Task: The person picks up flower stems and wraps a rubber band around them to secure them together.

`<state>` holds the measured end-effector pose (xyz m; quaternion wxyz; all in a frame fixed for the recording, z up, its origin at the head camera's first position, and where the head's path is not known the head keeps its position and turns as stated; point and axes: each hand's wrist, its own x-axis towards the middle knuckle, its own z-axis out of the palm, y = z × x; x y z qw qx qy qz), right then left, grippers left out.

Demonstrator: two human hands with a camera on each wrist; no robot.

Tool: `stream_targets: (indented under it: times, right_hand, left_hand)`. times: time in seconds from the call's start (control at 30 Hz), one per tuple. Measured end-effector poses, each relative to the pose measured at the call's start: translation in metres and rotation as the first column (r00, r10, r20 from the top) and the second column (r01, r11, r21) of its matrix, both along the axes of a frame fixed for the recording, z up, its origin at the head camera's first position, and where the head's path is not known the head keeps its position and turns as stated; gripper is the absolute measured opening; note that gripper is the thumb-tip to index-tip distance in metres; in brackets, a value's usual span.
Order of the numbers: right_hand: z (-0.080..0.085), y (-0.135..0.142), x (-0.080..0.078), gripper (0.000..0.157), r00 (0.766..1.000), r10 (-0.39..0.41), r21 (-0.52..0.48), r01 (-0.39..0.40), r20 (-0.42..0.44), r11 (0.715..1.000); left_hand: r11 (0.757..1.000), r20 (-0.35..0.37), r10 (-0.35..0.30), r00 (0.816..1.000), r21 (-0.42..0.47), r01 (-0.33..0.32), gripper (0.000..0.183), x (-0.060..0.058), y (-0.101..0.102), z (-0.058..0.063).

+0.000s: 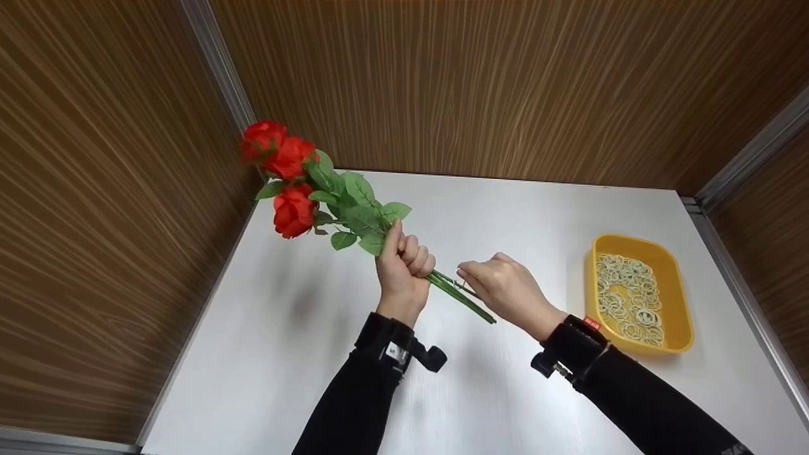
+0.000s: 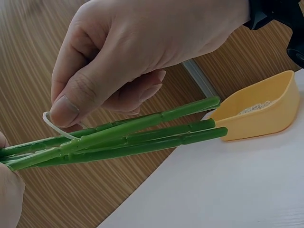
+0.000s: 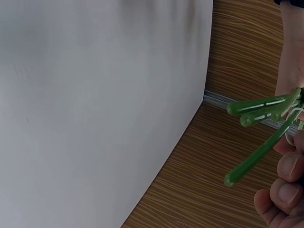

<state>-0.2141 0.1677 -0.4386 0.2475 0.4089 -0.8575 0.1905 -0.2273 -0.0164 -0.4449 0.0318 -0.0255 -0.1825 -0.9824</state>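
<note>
Three red artificial roses [image 1: 294, 212] with green leaves slant up to the left in the head view, held above the table. My left hand [image 1: 404, 268] grips their green stems [image 1: 464, 299] just below the leaves, thumb pointing toward the blooms. Bare stem ends stick out toward the lower right. Close beside them, my right hand [image 1: 505, 291] pinches a thin pale rubber band [image 2: 56, 127] between thumb and finger. In the left wrist view the band reaches from the fingertips to one stem and passes behind the thumb. The right wrist view shows one stem [image 3: 256, 159] splayed apart from the others.
A yellow plastic box [image 1: 682, 309] stands on the right of the white table [image 1: 253, 379], with many pale rubber bands [image 1: 632, 294] inside. Wood-grain panels [image 1: 474, 88] rise behind and at both sides, joined by metal strips [image 1: 218, 63].
</note>
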Motion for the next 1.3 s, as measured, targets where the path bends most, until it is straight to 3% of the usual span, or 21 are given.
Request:
stream_targets:
  times: [0.43, 0.67, 0.8, 0.93, 1.07, 1.3]
  right_hand:
    - [-0.002, -0.009, 0.003, 0.009, 1.0, -0.001, -0.06, 0.002, 0.017, 0.998]
    - [-0.002, -0.006, 0.0, 0.008, 0.985, -0.039, -0.131, 0.062, 0.169, 0.989]
    - [0.002, -0.005, 0.0, 0.008, 0.952, -0.011, -0.188, 0.072, 0.306, 0.98]
    - [0.004, -0.002, 0.0, 0.011, 0.889, 0.025, -0.251, 0.103, 0.457, 0.962]
    - [0.003, 0.004, -0.001, 0.012, 0.831, 0.012, -0.282, 0.174, 0.556, 0.944]
    - [0.003, 0.007, -0.003, 0.014, 0.791, 0.007, -0.268, 0.2, 0.612, 0.942]
  left_hand:
    - [0.999, -0.006, 0.021, 1.0, -0.03, -0.021, 0.047, 0.002, 0.008, 0.002]
    - [0.999, -0.011, 0.018, 1.0, -0.029, -0.018, 0.047, 0.003, 0.008, 0.004]
    - [0.999, -0.001, 0.01, 1.0, -0.031, -0.01, 0.046, 0.003, 0.008, 0.004]
    - [1.0, 0.012, 0.013, 1.0, -0.021, -0.013, 0.045, 0.002, 0.006, 0.005]
    - [1.0, 0.02, 0.023, 1.0, -0.001, -0.023, 0.046, 0.001, 0.004, 0.006]
    - [1.0, 0.014, 0.01, 1.0, 0.002, -0.01, 0.046, 0.001, 0.002, 0.006]
